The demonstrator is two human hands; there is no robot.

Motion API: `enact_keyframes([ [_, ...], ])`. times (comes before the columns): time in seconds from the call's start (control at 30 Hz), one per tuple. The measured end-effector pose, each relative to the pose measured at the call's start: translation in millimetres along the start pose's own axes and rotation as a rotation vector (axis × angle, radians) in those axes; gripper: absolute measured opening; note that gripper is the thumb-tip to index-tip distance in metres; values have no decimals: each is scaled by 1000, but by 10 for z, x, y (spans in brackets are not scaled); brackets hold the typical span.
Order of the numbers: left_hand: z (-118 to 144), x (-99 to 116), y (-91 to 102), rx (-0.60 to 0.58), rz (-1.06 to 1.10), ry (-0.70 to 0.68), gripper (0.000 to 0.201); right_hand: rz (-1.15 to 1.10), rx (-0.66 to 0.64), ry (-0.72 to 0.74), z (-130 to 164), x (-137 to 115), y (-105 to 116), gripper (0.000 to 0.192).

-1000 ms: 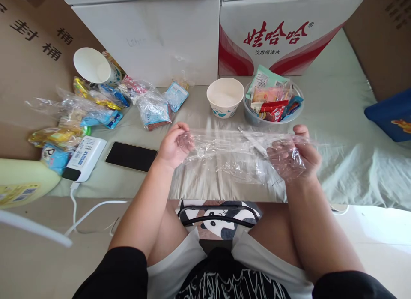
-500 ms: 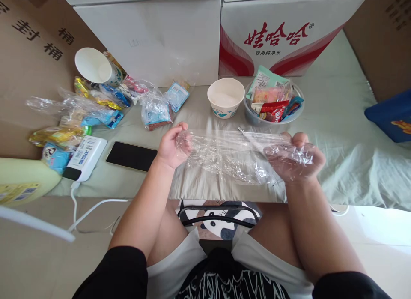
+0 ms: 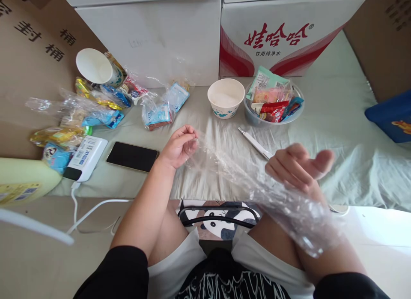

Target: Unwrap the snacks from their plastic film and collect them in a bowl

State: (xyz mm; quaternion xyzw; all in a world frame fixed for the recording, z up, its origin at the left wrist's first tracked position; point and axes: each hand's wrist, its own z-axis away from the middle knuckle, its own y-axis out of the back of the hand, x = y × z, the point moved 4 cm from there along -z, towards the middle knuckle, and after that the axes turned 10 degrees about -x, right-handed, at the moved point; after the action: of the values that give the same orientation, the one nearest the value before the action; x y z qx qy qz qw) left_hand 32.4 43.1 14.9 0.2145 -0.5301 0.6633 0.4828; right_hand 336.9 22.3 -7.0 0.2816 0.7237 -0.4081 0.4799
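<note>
My left hand [image 3: 180, 146] pinches one end of a crumpled clear plastic bag [image 3: 253, 179]. From those fingers the bag slants down to the right, its loose end lying over my right forearm. My right hand [image 3: 297, 168] is slightly blurred, fingers apart and thumb stretched out, with nothing held in them. Just past its fingertips a white utility knife [image 3: 255, 143] lies on the cloth. Behind it stand a white paper bowl [image 3: 225, 97] and a clear plastic bowl [image 3: 274, 115] filled with several packaged snacks.
To the left lie a black phone [image 3: 132, 156], a white power bank [image 3: 86, 157] with a cable, and several wrapped snacks [image 3: 157, 115]. A paper cup [image 3: 96, 67] leans on its side. Cardboard boxes [image 3: 144, 42] line the back; a blue container [image 3: 393, 117] stands at right.
My right hand has let go of the plastic bag and its fingers have opened. The bag's right end has dropped over my forearm, uncovering the knife. My left hand keeps its grip.
</note>
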Motion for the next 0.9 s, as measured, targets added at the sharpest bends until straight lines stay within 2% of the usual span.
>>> enact_keyframes([
  [0.07,-16,-26,-12,-3,-5,5,28,-114,-13,-96,-76,21,-81,49],
  [0.13,-38,-75,-41,-14,-33,15,29,-133,-32,-210,-159,42,-238,46],
  [0.3,-77,-207,-175,-96,-81,2,34,-101,-233,-354,-267,219,-748,66],
  [0.4,-71,-245,-245,-170,-80,-10,36,-38,-220,-436,-281,383,-889,83],
  [0.43,-63,-244,-257,-191,-70,-18,36,-24,-228,-475,-284,425,-921,82],
  [0.53,-32,-214,-258,-228,17,-49,40,24,-406,-606,-277,482,-1032,49],
  [0.6,-17,-198,-239,-222,102,-66,43,55,-471,-622,-286,451,-1065,37],
  [0.67,-14,-219,-223,-204,157,-60,49,82,-383,-554,-326,384,-1030,37],
  [0.73,-21,-292,-234,-218,155,-22,59,137,-215,-456,-369,314,-947,37],
  [0.9,-30,-573,-344,-373,95,127,77,290,150,-314,-383,254,-752,32],
])
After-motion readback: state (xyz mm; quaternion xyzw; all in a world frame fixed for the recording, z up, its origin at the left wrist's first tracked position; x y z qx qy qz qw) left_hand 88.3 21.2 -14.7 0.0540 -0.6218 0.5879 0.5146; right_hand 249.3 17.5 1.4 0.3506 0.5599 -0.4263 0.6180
